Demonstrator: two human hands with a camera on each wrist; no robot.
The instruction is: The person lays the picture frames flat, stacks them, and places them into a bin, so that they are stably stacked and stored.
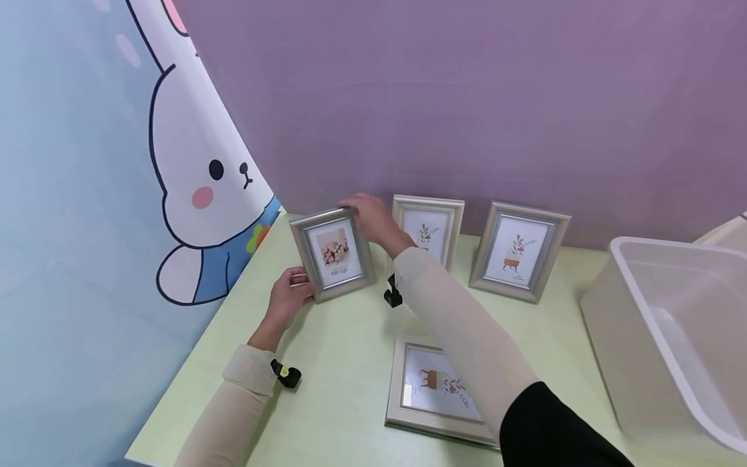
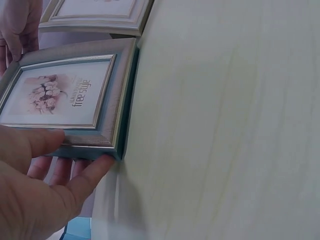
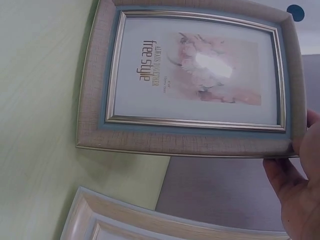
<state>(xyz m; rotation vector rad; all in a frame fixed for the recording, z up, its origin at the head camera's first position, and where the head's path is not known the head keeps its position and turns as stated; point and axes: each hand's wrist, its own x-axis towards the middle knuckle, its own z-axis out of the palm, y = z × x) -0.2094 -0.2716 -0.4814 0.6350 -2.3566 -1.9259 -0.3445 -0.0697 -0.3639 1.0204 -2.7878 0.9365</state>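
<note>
A grey-brown picture frame [image 1: 335, 256] with a flower print stands leaning back at the table's far left corner. In the left wrist view its blue-green side edge shows. My left hand [image 1: 287, 298] holds its lower left side, the thumb [image 2: 45, 142] over the front border and the other fingers along the side and behind. At the top right corner my right hand [image 1: 373, 222] grips it; the right wrist view shows the thumb at the border and fingers behind. A cream picture frame [image 1: 456, 237] stands just right of it, partly covered by my right hand and forearm.
Farther right stands another grey-brown picture frame [image 1: 482, 263] with a plant print. A cream frame [image 1: 397, 383] lies flat near the front, partly under my right forearm. A white plastic bin [image 1: 607, 344] occupies the right side. A purple wall [image 1: 467, 97] rises behind the table.
</note>
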